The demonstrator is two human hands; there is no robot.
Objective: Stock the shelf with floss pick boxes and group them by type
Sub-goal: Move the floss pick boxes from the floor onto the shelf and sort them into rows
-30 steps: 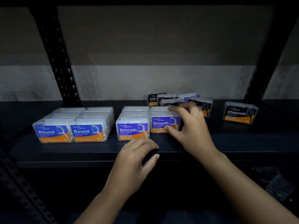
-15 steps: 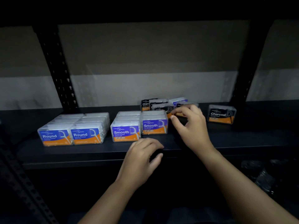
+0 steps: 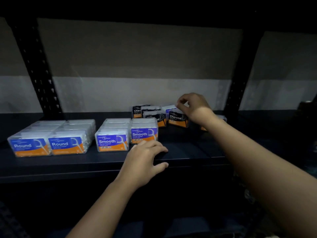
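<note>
On the dark shelf (image 3: 68, 164), Round boxes (image 3: 48, 145) stand grouped at the left, with Smooth boxes (image 3: 127, 139) beside them. Behind the Smooth group is a loose cluster of black Charcoal boxes (image 3: 176, 118) and one pale blue-labelled box (image 3: 168, 108). My right hand (image 3: 194, 108) reaches over this cluster, thumb and forefinger pinching at the pale box's right corner, just above the front Charcoal box. My left hand (image 3: 145, 160) rests on the shelf's front edge with relaxed fingers, holding nothing. Another Charcoal box (image 3: 223, 118) is mostly hidden behind my right forearm.
Black perforated uprights stand at the back left (image 3: 36, 66) and back right (image 3: 240, 74), with a grey and white wall behind. Bare shelf surface lies to the right of the Smooth boxes. Below the shelf it is too dark to tell what is there.
My right hand left the front Smooth box and moved back and right to the Charcoal cluster, where one Charcoal box now stands facing front. My left hand stayed on the shelf edge.
</note>
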